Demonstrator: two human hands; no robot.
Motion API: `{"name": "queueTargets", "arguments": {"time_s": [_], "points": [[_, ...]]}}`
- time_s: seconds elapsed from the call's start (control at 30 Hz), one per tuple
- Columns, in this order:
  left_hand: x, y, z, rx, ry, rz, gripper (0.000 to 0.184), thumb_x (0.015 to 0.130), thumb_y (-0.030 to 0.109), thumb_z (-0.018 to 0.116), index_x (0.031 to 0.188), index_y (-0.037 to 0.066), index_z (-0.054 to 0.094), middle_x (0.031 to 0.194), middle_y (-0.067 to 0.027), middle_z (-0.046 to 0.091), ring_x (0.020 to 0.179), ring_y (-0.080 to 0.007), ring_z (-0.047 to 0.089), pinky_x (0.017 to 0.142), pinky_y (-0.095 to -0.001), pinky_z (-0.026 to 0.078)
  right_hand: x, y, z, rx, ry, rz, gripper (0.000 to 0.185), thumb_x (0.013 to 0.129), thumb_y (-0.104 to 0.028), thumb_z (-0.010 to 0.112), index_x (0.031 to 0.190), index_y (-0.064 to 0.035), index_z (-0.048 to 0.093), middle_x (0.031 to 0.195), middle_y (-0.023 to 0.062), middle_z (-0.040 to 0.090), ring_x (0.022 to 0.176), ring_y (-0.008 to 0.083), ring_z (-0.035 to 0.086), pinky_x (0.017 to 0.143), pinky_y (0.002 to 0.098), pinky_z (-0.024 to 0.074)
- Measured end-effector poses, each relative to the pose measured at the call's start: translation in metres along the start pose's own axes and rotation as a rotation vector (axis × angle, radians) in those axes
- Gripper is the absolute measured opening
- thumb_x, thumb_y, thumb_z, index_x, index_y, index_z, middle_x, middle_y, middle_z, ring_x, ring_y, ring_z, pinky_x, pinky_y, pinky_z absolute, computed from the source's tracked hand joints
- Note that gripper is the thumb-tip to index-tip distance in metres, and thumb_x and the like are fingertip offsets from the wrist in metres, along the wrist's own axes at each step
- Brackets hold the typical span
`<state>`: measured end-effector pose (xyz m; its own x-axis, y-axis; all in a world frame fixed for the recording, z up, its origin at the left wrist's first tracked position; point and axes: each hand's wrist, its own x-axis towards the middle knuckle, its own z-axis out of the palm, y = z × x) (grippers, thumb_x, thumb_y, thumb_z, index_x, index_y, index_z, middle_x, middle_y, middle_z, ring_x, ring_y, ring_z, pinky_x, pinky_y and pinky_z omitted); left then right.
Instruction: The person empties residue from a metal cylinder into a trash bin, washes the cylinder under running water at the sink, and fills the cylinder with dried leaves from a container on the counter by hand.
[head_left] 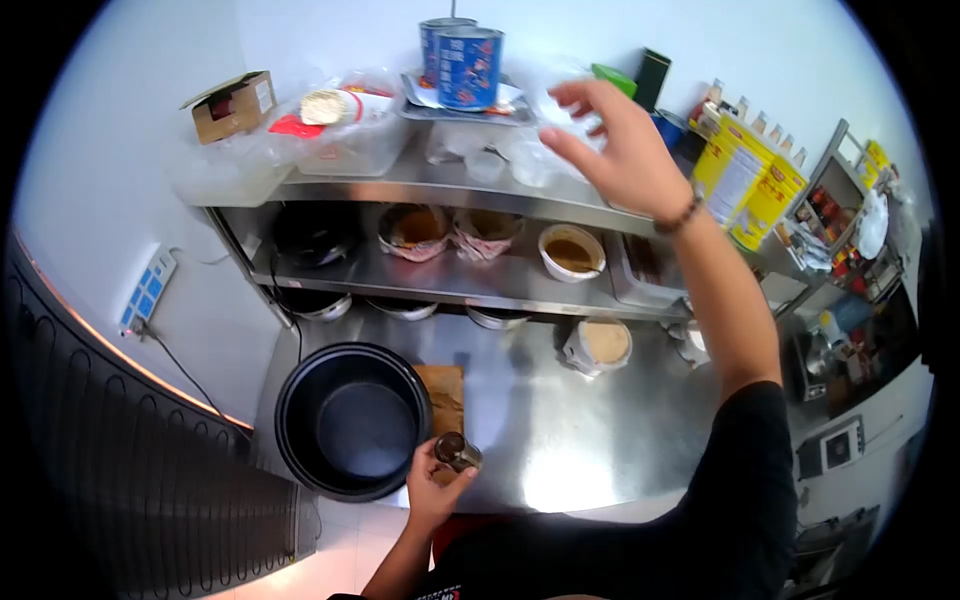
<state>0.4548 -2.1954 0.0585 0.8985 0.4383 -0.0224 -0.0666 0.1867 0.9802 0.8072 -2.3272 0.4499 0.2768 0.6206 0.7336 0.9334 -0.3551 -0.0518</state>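
The person's left hand (432, 492) grasps a small jar (457, 453), fingers and thumb wrapped around its side; something dark brown shows at its top. I see the jar at the near edge of the steel counter (610, 430), just right of a large black pot (360, 415) and near a brown board (446, 388), which lies partly behind the pot's right side.

The right hand (630, 150) is up in the air by the top shelf (385, 160), its fingers loosely curled and thumb apart, gripping nothing that I can see. To its left, two blue cans (469, 70) are on a tray; to its right are yellow tins (735, 170). Below, on the middle shelf, a white bowl (573, 277) holds brown liquid. At the far left, a power strip (149, 290) is on the wall.
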Motion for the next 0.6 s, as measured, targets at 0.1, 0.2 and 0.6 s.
{"name": "queueTargets", "arguments": {"time_s": [0.1,0.2,0.6], "points": [[0.028,0.022,-0.029,-0.054,-0.035,0.04,0.069,0.084,0.009,0.093,0.14,-0.001,0.053,0.121,-0.0111,0.074,0.111,-0.0178,0.072,0.101,-0.035,0.055,0.095,0.028,0.062,-0.215,0.061,-0.037,0.066,0.094,-0.056,0.077,0.137,-0.0083,0.065,0.127,0.0216,0.068,0.116,0.0363,0.069,0.1,0.0458,0.0565],[0.046,0.04,-0.053,-0.024,-0.085,0.045,0.07,0.084,0.004,0.091,0.142,-0.001,0.051,0.124,-0.0119,0.072,0.115,-0.0199,0.071,0.104,-0.0369,0.054,0.17,0.05,0.104,-0.285,-0.078,0.246,0.096,0.083,-0.072,0.079,0.149,-0.0047,0.058,0.131,0.0277,0.07,0.124,0.0394,0.07,0.106,0.0453,0.0564],[0.071,0.045,-0.103,-0.056,-0.092,0.047,0.069,0.084,0.004,0.09,0.141,-0.002,0.053,0.125,-0.0127,0.072,0.115,-0.0206,0.071,0.104,-0.0361,0.054,0.214,0.072,0.14,-0.329,-0.125,0.594,0.114,0.071,-0.071,0.089,0.15,0.0038,0.056,0.13,0.0289,0.073,0.117,0.0356,0.075,0.099,0.0431,0.0619]]}}
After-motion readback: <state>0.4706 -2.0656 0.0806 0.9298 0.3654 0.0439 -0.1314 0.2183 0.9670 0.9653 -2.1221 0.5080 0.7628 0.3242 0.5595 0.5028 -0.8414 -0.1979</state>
